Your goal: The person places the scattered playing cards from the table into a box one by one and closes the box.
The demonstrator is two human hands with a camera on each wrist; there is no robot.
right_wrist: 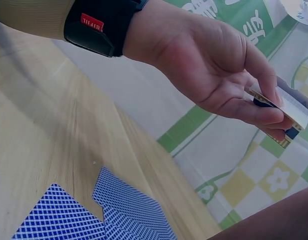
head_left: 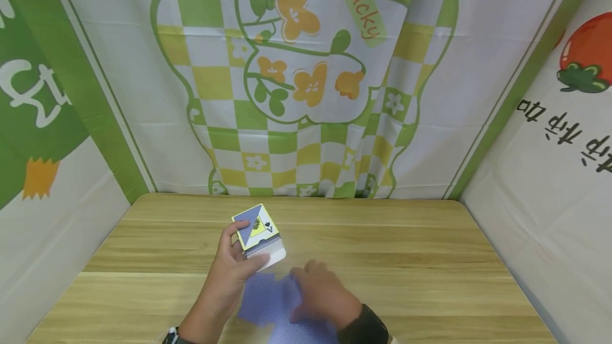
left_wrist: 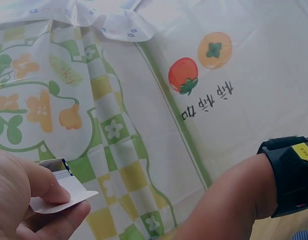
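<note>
My left hand (head_left: 231, 269) holds a playing-card box (head_left: 255, 230) tilted above the table, fingers along its far side and thumb on its white end flap (head_left: 273, 252). An ace design and a blue pattern show on the box. The flap hangs open in the left wrist view; what lies inside is hidden. Below it, blue-backed playing cards (head_left: 260, 301) lie spread on the table. Over them is my right hand (head_left: 325, 293), blurred, thumb and fingers apart around a patch of blue. Whether it grips any card cannot be made out. Only a dark part of it shows in the right wrist view.
The wooden table (head_left: 406, 259) has rounded far corners. A green-and-white checked cloth (head_left: 306, 158) hangs right behind its back edge, with printed cloth walls at left and right. Each wrist wears a dark strap, such as the right wristband (head_left: 365, 325).
</note>
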